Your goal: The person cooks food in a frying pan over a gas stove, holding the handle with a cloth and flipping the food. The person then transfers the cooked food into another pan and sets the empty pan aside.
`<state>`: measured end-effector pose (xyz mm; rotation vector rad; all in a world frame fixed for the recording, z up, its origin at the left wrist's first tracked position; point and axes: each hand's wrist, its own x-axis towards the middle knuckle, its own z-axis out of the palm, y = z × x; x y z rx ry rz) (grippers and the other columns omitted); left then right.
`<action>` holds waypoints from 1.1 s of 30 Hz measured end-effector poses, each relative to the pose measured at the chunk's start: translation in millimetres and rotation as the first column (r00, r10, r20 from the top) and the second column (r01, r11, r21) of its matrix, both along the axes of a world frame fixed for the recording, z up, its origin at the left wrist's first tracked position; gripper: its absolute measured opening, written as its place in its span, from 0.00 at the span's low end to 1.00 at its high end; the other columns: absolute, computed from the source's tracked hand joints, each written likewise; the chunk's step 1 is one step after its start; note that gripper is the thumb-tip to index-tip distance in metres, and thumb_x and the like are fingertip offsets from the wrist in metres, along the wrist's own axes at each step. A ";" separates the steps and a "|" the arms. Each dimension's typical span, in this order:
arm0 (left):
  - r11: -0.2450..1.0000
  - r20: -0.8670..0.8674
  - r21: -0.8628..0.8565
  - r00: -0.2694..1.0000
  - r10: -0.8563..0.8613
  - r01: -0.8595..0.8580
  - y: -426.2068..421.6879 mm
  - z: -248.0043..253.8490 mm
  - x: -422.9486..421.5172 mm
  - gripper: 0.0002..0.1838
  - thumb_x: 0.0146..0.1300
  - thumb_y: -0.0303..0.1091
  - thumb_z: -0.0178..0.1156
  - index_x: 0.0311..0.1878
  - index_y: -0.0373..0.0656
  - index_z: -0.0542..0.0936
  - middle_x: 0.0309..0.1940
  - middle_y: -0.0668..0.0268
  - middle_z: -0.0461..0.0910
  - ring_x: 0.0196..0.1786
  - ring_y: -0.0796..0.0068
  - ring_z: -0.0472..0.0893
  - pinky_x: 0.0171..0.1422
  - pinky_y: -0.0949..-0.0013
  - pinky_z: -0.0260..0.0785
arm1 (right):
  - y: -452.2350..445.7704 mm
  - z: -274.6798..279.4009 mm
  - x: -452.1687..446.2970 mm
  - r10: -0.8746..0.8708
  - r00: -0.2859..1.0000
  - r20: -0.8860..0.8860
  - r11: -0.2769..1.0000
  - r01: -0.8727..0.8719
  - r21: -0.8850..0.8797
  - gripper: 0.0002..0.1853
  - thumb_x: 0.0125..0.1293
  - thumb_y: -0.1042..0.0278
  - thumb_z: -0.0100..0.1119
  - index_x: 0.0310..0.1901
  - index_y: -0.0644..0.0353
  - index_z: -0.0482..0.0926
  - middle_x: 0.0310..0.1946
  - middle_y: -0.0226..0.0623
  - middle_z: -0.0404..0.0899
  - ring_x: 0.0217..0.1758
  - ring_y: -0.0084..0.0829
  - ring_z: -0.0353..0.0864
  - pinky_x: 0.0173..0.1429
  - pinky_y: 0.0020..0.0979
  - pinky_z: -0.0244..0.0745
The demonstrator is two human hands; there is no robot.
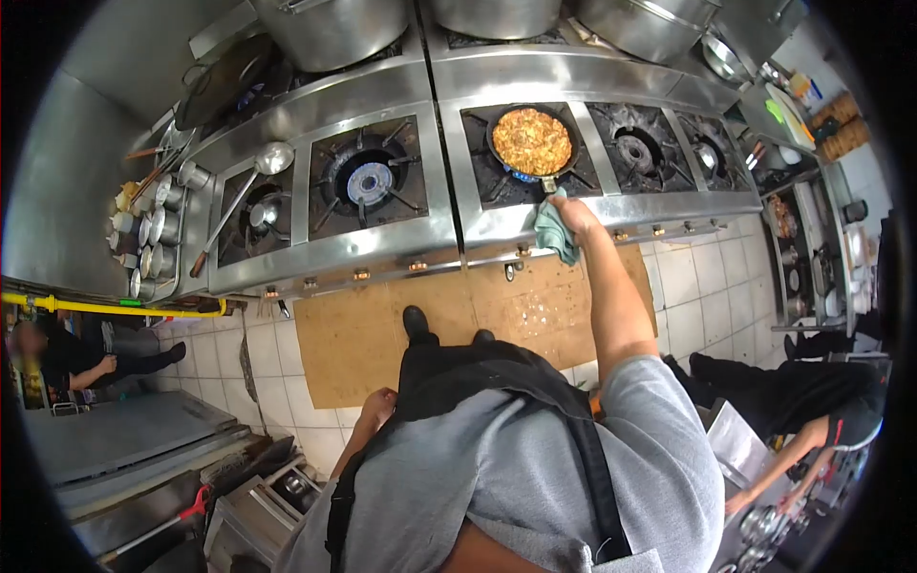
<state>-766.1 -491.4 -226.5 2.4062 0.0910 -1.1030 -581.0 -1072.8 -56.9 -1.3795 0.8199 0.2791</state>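
Observation:
A round black pan [489, 143] full of browned, chunky food [532, 140] stands on a burner, with blue flame showing under its lower left side. My right hand [574, 216] is closed around the pan's handle through a folded green cloth [554, 234], which hangs over the stove's front edge. Low beside my body, away from the stove, is my left hand [380, 403]. Its fingers look curled, but they are too small and partly turned away to tell what, if anything, is in them.
Left of the pan, a burner [370, 181] burns blue. A long ladle [275, 159] lies across the left grate near metal containers [164, 225]. Large pots [334, 33] line the back. Cardboard [344, 353] covers floor tiles. Co-workers stand at far left and lower right.

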 end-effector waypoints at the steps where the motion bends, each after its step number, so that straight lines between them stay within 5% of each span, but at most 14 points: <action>1: 1.000 0.025 -0.014 1.000 0.008 -0.007 -3.0 -0.3 0.8 0.17 0.64 0.41 0.49 0.43 0.41 0.82 0.37 0.51 0.83 0.42 0.55 0.82 0.46 0.62 0.72 | 1.0 6.4 -2.2 -0.016 1.000 -0.013 0.998 0.017 0.061 0.15 0.67 0.57 0.51 0.33 0.62 0.78 0.24 0.37 0.80 0.21 0.33 0.79 0.30 0.34 0.78; 7: 0.997 0.048 -0.071 0.999 0.025 -0.022 -7.7 4.8 1.5 0.17 0.65 0.40 0.48 0.44 0.38 0.81 0.36 0.50 0.83 0.42 0.55 0.82 0.46 0.62 0.72 | 0.0 4.5 -15.1 -0.099 0.987 0.130 0.952 0.056 0.301 0.12 0.69 0.61 0.49 0.40 0.60 0.77 0.32 0.35 0.82 0.31 0.30 0.82 0.38 0.32 0.80; 16: 0.996 0.023 -0.075 0.999 0.046 -0.044 -12.0 22.6 10.2 0.18 0.64 0.40 0.49 0.43 0.37 0.81 0.36 0.50 0.82 0.41 0.55 0.82 0.46 0.63 0.72 | 4.7 -2.8 -7.5 -0.058 0.994 0.089 0.965 0.033 0.261 0.12 0.69 0.64 0.47 0.40 0.62 0.77 0.31 0.37 0.82 0.29 0.31 0.82 0.36 0.33 0.80; 20: 0.996 -0.017 -0.069 0.999 0.046 -0.047 -11.7 21.2 16.3 0.17 0.62 0.40 0.49 0.43 0.38 0.82 0.37 0.50 0.82 0.42 0.55 0.82 0.47 0.62 0.72 | 14.9 -29.0 0.6 -0.100 0.983 0.152 0.994 0.093 0.050 0.13 0.68 0.63 0.48 0.40 0.64 0.77 0.30 0.38 0.81 0.27 0.31 0.80 0.34 0.33 0.78; 21: 0.996 -0.013 -0.070 0.999 0.053 -0.054 -8.3 17.1 17.7 0.17 0.62 0.40 0.49 0.43 0.38 0.82 0.37 0.50 0.82 0.42 0.55 0.82 0.47 0.62 0.72 | 20.5 -42.5 5.2 -0.067 0.988 0.139 0.971 0.097 -0.220 0.16 0.65 0.61 0.50 0.44 0.68 0.76 0.33 0.41 0.80 0.31 0.32 0.80 0.38 0.35 0.76; 24: 0.997 0.015 -0.076 1.000 0.008 -0.007 -12.6 17.7 21.7 0.18 0.61 0.41 0.50 0.43 0.39 0.82 0.39 0.51 0.83 0.44 0.55 0.82 0.49 0.62 0.72 | 37.3 -64.4 10.5 -0.064 0.989 0.135 0.858 0.124 -0.498 0.22 0.64 0.59 0.51 0.48 0.73 0.74 0.38 0.46 0.80 0.39 0.36 0.78 0.47 0.37 0.73; 26: 0.998 -0.020 -0.019 0.998 -0.062 0.062 -22.2 33.6 32.1 0.18 0.60 0.41 0.50 0.43 0.39 0.82 0.40 0.51 0.83 0.46 0.55 0.81 0.51 0.62 0.72 | 31.2 -42.4 2.2 -0.117 0.982 0.146 0.969 0.145 -0.202 0.20 0.64 0.59 0.51 0.44 0.72 0.76 0.34 0.43 0.80 0.32 0.32 0.79 0.37 0.35 0.74; 28: 0.999 0.005 -0.025 0.999 -0.035 0.036 -22.4 33.3 32.5 0.18 0.60 0.40 0.51 0.43 0.39 0.82 0.40 0.51 0.83 0.47 0.55 0.81 0.52 0.63 0.72 | 27.2 5.9 -28.5 -0.072 0.990 0.119 0.988 0.087 -0.124 0.18 0.64 0.59 0.51 0.41 0.70 0.77 0.30 0.40 0.80 0.28 0.29 0.78 0.32 0.33 0.73; 33: 0.999 0.040 -0.046 0.999 0.019 -0.017 -25.5 24.1 32.0 0.17 0.59 0.40 0.53 0.44 0.40 0.82 0.41 0.51 0.82 0.48 0.56 0.81 0.53 0.63 0.72 | 28.6 -15.1 -16.6 -0.080 0.985 0.155 0.958 0.119 -0.259 0.16 0.63 0.60 0.52 0.38 0.68 0.78 0.27 0.37 0.79 0.25 0.29 0.77 0.30 0.32 0.73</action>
